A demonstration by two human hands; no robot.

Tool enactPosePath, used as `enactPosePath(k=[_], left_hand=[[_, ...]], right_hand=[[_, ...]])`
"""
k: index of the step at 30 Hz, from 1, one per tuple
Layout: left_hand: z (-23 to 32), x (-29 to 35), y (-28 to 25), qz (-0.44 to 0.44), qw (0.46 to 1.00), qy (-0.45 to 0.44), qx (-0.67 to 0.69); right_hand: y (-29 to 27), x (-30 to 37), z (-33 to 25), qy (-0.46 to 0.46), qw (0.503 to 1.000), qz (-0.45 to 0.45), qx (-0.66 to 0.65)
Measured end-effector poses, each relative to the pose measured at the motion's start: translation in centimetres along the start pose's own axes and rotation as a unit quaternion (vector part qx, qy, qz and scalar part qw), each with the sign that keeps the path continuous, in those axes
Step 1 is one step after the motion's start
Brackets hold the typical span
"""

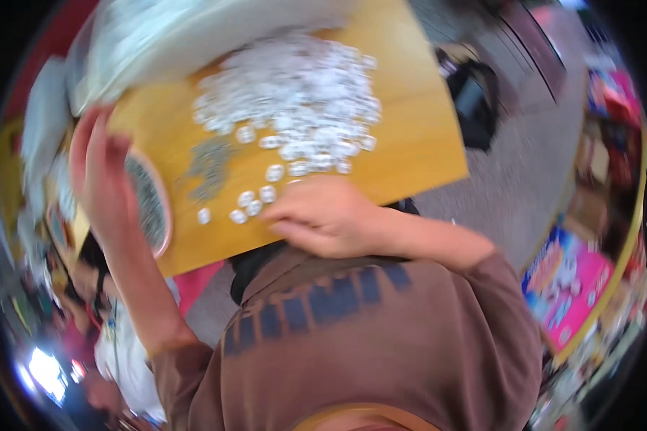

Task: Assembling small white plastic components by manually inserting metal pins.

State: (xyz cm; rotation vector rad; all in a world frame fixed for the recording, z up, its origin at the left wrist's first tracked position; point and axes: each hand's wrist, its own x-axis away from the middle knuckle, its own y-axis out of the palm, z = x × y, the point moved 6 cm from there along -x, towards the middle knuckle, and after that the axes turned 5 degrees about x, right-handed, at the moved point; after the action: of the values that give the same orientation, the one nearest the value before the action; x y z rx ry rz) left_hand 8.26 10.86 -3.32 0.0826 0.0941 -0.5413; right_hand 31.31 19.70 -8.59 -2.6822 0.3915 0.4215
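Note:
A heap of small white oval plastic pieces covers the middle of the yellow table. Several of them lie loose toward the near edge. My right hand is low over that edge, beside the loose pieces, its fingers curled together; what they hold, if anything, is hidden. Up at the left, my left hand is raised with its fingers stretched out, somewhat smeared by motion. It partly covers a pink-rimmed tray of small grey parts. Between tray and heap lies a loose patch of tiny grey metal-looking bits.
A large clear plastic bag with pale contents takes up the far left of the table. Someone in a white top sits at the left. Beyond the table's right edge are a black bag-like object and shelves with a pink-and-blue package.

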Motion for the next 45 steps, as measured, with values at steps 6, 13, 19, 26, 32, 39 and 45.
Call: enactPosePath(k=[6, 13, 19, 26, 32, 39, 45], left_hand=[[1.0, 7.8, -2.1, 0.151, 0.980, 0.118, -0.047], [0.1, 13.2, 3.1, 0.042, 0.978, 0.040, -0.202], [2.4, 16.4, 15.8, -0.551, 0.813, 0.108, -0.154], [-0.5, 19.5, 16.8, -0.617, 0.773, 0.106, -0.101], [-1.5, 20.8, 13.8, -0.546, 0.826, 0.058, -0.124], [-0.7, 22.4, 11.3, -0.500, 0.855, 0.029, -0.134], [0.4, 24.0, 10.8, -0.476, 0.864, 0.051, -0.158]], right_hand=[[3.1, -0.3, -3.2, -0.135, 0.970, -0.202, -0.011], [6.4, 0.8, -5.1, -0.063, 0.881, -0.461, 0.084], [8.4, 2.7, -4.5, -0.130, 0.939, -0.309, -0.079], [7.8, 5.9, -3.9, -0.030, 0.941, -0.283, -0.183], [8.8, 7.7, -4.2, -0.011, 0.937, -0.302, -0.172], [11.5, 8.7, -7.1, -0.059, 0.892, -0.402, -0.196], [11.8, 9.8, -8.5, -0.079, 0.884, -0.434, -0.157]])
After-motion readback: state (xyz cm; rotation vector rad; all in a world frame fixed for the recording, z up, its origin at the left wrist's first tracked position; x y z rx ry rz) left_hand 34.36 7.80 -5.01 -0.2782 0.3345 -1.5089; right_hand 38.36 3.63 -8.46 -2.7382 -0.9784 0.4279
